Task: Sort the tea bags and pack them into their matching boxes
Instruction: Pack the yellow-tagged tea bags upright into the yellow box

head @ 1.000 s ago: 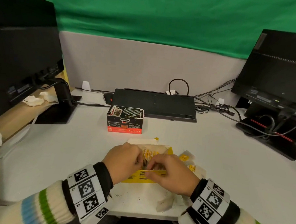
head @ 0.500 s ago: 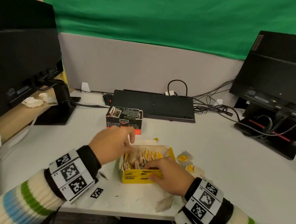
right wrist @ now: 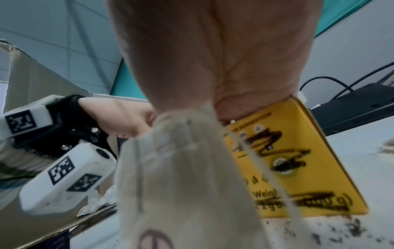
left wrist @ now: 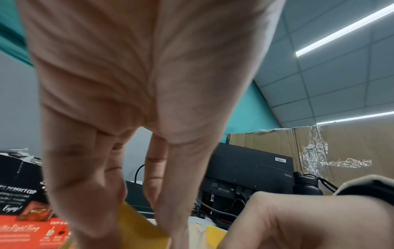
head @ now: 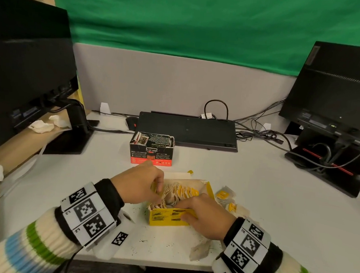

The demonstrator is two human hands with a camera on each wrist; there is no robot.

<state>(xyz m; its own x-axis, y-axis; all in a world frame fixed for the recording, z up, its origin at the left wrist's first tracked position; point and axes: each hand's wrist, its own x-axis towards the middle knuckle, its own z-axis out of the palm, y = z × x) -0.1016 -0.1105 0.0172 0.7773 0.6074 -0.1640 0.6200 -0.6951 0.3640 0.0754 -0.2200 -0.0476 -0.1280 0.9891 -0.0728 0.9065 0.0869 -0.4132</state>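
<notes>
An open yellow box (head: 170, 218) stands near the desk's front edge, packed with several yellow-tagged tea bags (head: 181, 192). My right hand (head: 203, 217) grips its front wall, thumb on the printed face and fingers over the rim. My left hand (head: 138, 184) reaches down at the box's left end; in the left wrist view its fingers (left wrist: 76, 193) straddle and pinch a yellow wall (left wrist: 138, 224). Behind stands an open black and red box (head: 150, 152). Loose tea bags (head: 224, 195) lie right of the yellow box. Another tea bag (head: 199, 249) lies under my right wrist.
A black keyboard (head: 188, 129) lies upside down at the back, with a monitor (head: 27, 72) on the left and another monitor (head: 335, 93) with cables on the right. Tea crumbs (head: 147, 240) speckle the desk in front of the yellow box. Crumpled tissues (head: 41, 125) sit at far left.
My left hand lifted away toward the black and red box, then came back down to the yellow box's left end. My right hand stayed on the front wall.
</notes>
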